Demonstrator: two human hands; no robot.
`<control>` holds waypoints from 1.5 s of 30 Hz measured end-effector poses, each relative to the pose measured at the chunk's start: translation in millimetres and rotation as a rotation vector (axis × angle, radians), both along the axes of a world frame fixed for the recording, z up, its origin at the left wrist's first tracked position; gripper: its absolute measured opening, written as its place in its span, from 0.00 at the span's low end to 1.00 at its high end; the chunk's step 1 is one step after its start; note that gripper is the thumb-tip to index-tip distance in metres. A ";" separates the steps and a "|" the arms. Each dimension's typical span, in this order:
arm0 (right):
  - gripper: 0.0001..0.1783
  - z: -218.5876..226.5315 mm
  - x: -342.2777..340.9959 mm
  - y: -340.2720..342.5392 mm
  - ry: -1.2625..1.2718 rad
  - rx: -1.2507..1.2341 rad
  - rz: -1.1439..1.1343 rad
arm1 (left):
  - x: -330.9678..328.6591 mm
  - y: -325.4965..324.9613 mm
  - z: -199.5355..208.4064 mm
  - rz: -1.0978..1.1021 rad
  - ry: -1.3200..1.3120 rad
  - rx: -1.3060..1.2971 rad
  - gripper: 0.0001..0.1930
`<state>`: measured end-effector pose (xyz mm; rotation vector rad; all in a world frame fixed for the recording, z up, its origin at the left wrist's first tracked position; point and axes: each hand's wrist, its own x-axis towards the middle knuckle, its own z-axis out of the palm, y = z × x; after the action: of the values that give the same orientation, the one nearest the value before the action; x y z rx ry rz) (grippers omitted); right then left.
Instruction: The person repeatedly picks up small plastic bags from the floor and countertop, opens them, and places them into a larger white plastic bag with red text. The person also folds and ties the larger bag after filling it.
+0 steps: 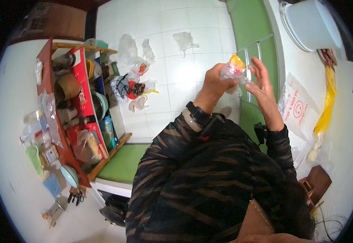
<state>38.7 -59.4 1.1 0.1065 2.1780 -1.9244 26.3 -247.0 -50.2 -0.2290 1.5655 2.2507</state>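
Observation:
My left hand [213, 83] is closed around a crumpled clear plastic bag [232, 73] with yellow and red parts, held in front of my body. The yellow part sticks up above my fingers; what it is, I cannot make out. Just to its right, my right hand [262, 83] is open, its fingers stretched out and apart. The right thumb is close to the bag's lower edge; whether it touches, I cannot tell.
Crumpled clear bags [127, 49] and a pile of small items [134, 89] lie on the white tiled surface. A crowded shelf [79, 101] stands at left. Green panels [251, 20], a pale blue bucket [312, 26] and a white printed bag [300, 107] are at right.

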 end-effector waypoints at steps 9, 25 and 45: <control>0.14 -37.5 20.8 -9.2 -0.069 -0.160 -0.131 | 19.1 37.1 22.5 -0.019 0.650 -0.660 0.20; 0.34 -151.4 -86.5 365.2 0.207 0.634 -0.381 | 140.8 -49.4 -30.4 0.059 0.056 -0.662 0.35; 0.29 -159.1 -45.8 -238.2 -0.475 0.048 0.074 | 200.4 -303.1 -157.1 0.783 -0.396 -0.074 0.21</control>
<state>-7.1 -297.6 -158.0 0.4366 1.8795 -1.6038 226.7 -550.1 -207.3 -1.4242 1.4866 2.4386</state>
